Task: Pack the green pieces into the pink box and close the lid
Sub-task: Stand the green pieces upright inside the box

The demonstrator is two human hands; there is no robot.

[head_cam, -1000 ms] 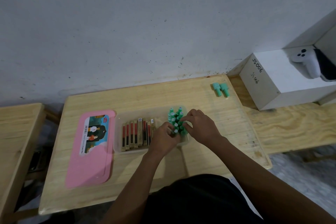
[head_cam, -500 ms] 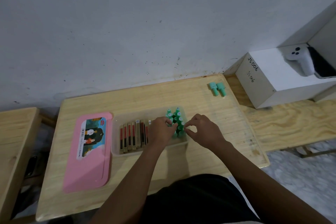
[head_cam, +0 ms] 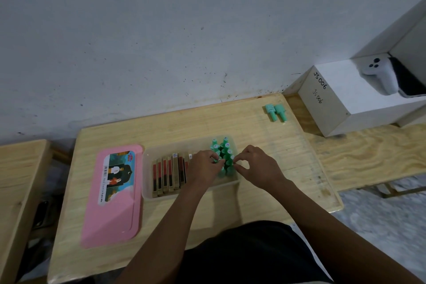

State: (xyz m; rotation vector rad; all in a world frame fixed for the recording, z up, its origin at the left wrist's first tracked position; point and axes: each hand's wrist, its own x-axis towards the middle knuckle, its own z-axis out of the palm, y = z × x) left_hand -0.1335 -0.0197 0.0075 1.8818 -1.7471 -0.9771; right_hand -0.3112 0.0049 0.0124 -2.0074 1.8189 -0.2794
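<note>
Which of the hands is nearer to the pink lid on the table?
The left hand. It is over the middle of the clear box, a little right of the pink lid. The right hand is farther right, beyond the green pieces.

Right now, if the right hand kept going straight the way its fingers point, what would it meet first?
The right hand points leftward into the clear box, so it would probably first meet the upright green pieces at its fingertips, then the left hand beyond. Depth is unclear.

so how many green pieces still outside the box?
2. Both green pieces lie side by side, touching, at the table's far right corner near the white box. None seem hidden elsewhere.
</note>
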